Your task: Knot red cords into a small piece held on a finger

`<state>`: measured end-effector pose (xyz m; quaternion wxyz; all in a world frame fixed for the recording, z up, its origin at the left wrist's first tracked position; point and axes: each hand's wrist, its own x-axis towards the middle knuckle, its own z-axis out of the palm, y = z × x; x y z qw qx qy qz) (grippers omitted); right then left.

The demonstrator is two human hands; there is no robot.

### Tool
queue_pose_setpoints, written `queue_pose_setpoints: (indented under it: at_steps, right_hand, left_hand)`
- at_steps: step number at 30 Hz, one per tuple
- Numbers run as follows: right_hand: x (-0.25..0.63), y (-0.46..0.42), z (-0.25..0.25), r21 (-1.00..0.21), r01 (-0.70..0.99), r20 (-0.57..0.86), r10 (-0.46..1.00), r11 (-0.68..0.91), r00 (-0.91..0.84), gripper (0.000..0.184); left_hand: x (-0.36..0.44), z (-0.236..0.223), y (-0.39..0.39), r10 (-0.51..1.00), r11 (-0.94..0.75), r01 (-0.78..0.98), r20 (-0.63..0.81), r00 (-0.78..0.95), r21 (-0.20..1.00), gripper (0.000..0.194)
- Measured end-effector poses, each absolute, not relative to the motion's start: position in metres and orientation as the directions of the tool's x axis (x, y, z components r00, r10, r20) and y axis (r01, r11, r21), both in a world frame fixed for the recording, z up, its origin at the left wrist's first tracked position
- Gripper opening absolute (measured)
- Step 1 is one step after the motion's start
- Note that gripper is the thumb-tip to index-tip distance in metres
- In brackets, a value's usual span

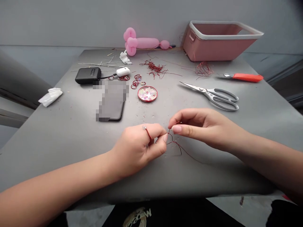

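Note:
Thin dark red wire (175,142) runs between my two hands, bent and twisted, with loose ends hanging toward the table. My left hand (144,143) is closed, pinching the wire between thumb and forefinger; a red wire ring (148,133) sits on one of its fingers. At the right, my right hand (201,127) grips another part of the wire between thumb and fingertips. Just beyond the hands lies a round, red-rimmed dish of beads (147,94). Several red wire rings (135,84) are beside that dish.
Grey-handled scissors (213,94) and an orange utility knife (247,77) lie at the right. A pink bin (213,49) stands behind them. Red wire scraps (155,67), a pink balloon (148,43), a phone (113,101), a black power bank (87,75) and crumpled tissue (50,96) occupy the table.

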<state>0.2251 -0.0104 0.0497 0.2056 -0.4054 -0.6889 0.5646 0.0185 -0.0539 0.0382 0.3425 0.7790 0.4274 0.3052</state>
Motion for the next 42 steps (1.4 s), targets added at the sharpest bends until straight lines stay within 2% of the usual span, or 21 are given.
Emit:
queue_pose_setpoints:
  at_steps: [2, 4, 11, 16, 19, 23, 29, 34, 38, 42]
  right_hand:
    - [0.225, -0.013, 0.051, -0.962, 0.274, -0.178, 0.783, -0.01, -0.596, 0.017]
    - [0.225, -0.016, 0.051, -0.972, 0.231, -0.114, 0.787, 0.038, -0.607, 0.014]
    - [0.225, -0.018, 0.048, -0.952, 0.254, -0.018, 0.796, 0.172, -0.605, 0.01]
    - [0.224, -0.02, 0.052, -0.975, 0.208, -0.054, 0.836, 0.072, -0.546, 0.011]
    - [0.223, -0.018, 0.051, -0.985, 0.165, -0.129, 0.841, -0.048, -0.525, 0.016]
    - [0.221, -0.015, 0.043, -0.975, 0.078, -0.216, 0.826, -0.206, -0.521, 0.018]
    - [0.213, -0.019, 0.029, -0.944, 0.059, -0.304, 0.783, -0.325, -0.542, 0.024]
    - [0.212, -0.018, 0.022, -0.968, -0.054, -0.19, 0.854, -0.246, -0.484, 0.018]
    - [0.214, -0.014, 0.021, -0.985, -0.036, -0.134, 0.884, -0.168, -0.448, 0.018]
    - [0.216, -0.014, 0.029, -0.999, 0.035, 0.013, 0.905, 0.031, -0.424, 0.015]
  left_hand:
    - [0.018, 0.037, -0.056, 0.824, -0.54, 0.459, 0.335, 0.457, 0.705, 0.02]
    - [0.018, 0.036, -0.057, 0.806, -0.579, 0.468, 0.38, 0.455, 0.668, 0.02]
    - [0.019, 0.041, -0.055, 0.868, -0.454, 0.482, 0.249, 0.43, 0.75, 0.016]
    - [0.02, 0.041, -0.057, 0.89, -0.4, 0.372, 0.258, 0.376, 0.838, 0.01]
    - [0.02, 0.038, -0.057, 0.918, -0.288, 0.263, 0.187, 0.351, 0.921, 0.016]
    - [0.021, 0.036, -0.053, 0.968, -0.047, 0.055, 0.032, 0.248, 0.997, 0.021]
    - [0.02, 0.034, -0.041, 0.935, 0.291, -0.167, -0.243, 0.259, 0.942, 0.031]
    - [0.019, 0.031, -0.038, 0.911, 0.382, -0.278, -0.308, 0.274, 0.881, 0.03]
    - [0.02, 0.031, -0.04, 0.882, 0.443, -0.291, -0.355, 0.309, 0.848, 0.033]
    - [0.021, 0.036, -0.042, 0.918, 0.35, -0.203, -0.292, 0.269, 0.914, 0.029]
